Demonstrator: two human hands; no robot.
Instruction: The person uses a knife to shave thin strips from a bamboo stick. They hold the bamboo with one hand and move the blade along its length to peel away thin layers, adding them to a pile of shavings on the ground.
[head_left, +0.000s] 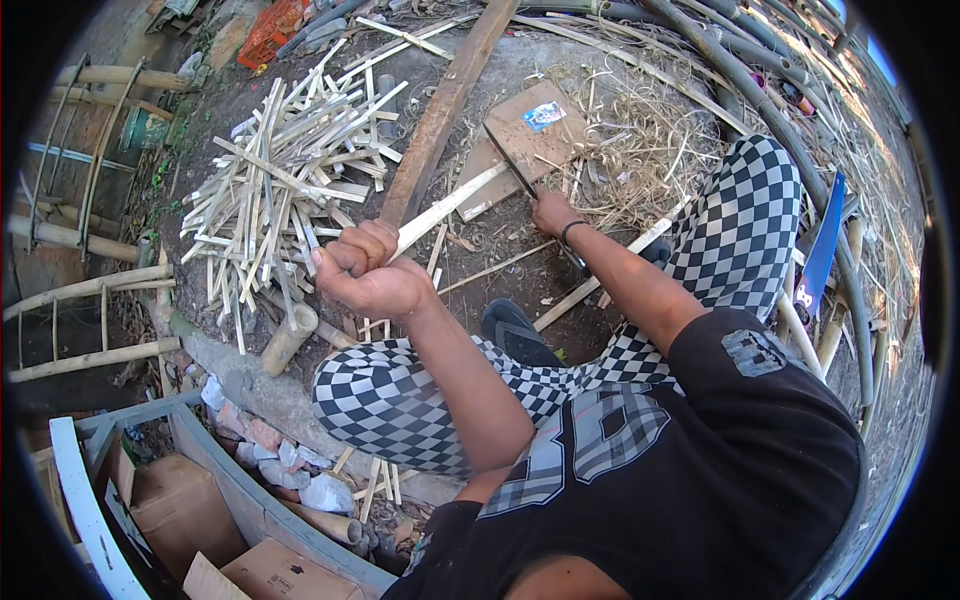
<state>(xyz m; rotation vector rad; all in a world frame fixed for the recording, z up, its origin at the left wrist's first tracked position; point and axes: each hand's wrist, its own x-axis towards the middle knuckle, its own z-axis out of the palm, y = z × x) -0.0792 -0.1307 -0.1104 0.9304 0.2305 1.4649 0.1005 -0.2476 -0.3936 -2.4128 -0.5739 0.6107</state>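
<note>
My left hand (pixel 368 272) is closed in a fist around one end of a pale split-bamboo strip (pixel 448 210), which points away to the upper right. Its far end meets the dark blade of a long knife (pixel 511 160). The knife's handle is wrapped in my right hand (pixel 555 214), and the blade lies across the strip. Under the blade and the strip's tip is a flat piece of brown cardboard (pixel 535 115) on the ground. Just past my left fist, a rough wooden plank (pixel 450 105) runs away from me.
A heap of cut bamboo strips (pixel 275 200) lies at the left, with a short bamboo stub (pixel 290 340) nearby. Curly shavings (pixel 640 135) cover the ground at the right. A blue saw (pixel 822 240) rests by the poles. Cardboard boxes (pixel 185 500) sit at lower left.
</note>
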